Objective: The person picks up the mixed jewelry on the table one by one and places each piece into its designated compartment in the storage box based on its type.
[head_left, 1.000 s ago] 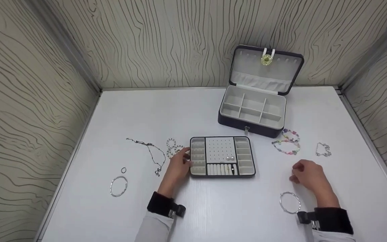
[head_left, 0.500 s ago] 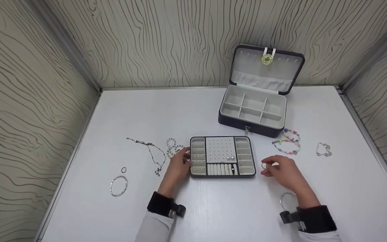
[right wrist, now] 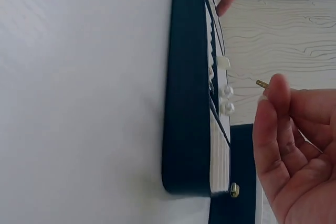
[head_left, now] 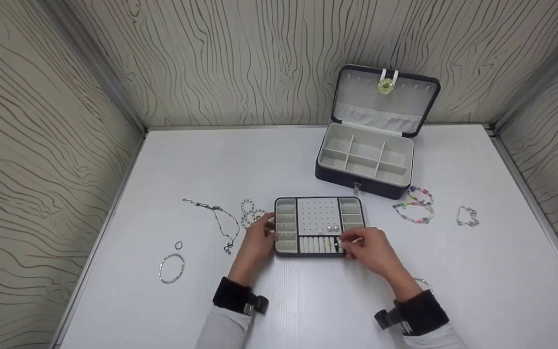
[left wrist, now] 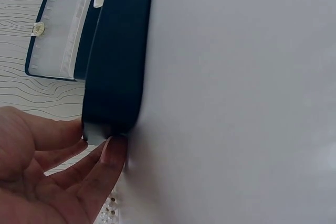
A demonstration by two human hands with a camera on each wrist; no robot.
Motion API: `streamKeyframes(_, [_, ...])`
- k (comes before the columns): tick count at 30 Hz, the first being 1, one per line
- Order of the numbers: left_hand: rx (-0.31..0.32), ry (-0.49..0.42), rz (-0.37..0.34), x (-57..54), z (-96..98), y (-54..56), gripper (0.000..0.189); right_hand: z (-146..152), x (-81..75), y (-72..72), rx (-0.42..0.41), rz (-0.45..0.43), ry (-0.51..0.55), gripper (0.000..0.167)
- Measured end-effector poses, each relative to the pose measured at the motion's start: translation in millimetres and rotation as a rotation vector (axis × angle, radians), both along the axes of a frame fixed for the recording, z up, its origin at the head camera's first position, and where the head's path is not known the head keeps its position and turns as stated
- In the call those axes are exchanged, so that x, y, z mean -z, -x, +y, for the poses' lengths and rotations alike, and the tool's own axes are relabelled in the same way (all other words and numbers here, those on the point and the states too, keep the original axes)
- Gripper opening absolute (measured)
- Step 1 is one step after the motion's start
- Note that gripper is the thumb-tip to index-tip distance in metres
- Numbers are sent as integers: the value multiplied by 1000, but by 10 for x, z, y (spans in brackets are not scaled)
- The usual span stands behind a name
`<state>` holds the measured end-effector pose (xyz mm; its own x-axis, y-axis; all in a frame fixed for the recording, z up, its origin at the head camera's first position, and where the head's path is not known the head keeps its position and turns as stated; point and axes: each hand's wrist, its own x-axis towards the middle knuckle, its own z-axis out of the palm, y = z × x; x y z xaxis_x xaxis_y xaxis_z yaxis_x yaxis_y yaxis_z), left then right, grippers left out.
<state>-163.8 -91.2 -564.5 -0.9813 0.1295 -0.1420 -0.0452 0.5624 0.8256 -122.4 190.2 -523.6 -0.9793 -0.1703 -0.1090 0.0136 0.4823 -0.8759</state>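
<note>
I have the near end of the jewelry tray (left wrist: 118, 61) gripped at its left edge by the fingers of my left hand (head_left: 258, 238), thumb above and fingertips below. My right hand (head_left: 370, 248) is over the tray's right front part, thumb and index finger pinching a small gold ring (right wrist: 262, 84); only a short bit of it pokes out past the fingertips, raised above the tray. Just left of those fingertips lie the white ring rolls (head_left: 315, 245), with a black ring (head_left: 336, 244) seated near their right end. A little beyond and to the left, a pair of pearl earrings (head_left: 333, 228) sits on the perforated panel (head_left: 317, 213). Farther past my right fingers the jewelry box (head_left: 337, 179) stands with its lid up, and colourful beaded bracelets (head_left: 425, 220) lie on the desk (head_left: 298, 300) to the right of those fingers, a silver chain bracelet (head_left: 472, 219) farther right again. Just past my left fingers is a pearl strand (head_left: 251, 213); left of them are a dark chain necklace (head_left: 216, 208), a small plain ring (head_left: 176, 245) and, well out, a silver bangle (head_left: 160, 269).
</note>
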Motion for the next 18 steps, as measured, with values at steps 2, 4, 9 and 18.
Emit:
streamKeyframes(2, [-2, 0, -5, -2, -1, 1, 55, -72, 28, 5, 14, 0, 10, 15])
streamKeyframes(4, [-3, -4, -11, -5, -1, 3, 55, -129, 51, 10, 34, 1, 18, 15])
streamKeyframes(9, [-5, -13, -10, -9, 0, -4, 55, -225, 91, 21, 87, 15, -3, 14])
streamKeyframes(18, [0, -16, 13, 4, -6, -3, 55, -334, 182, 50, 104, 18, -74, 11])
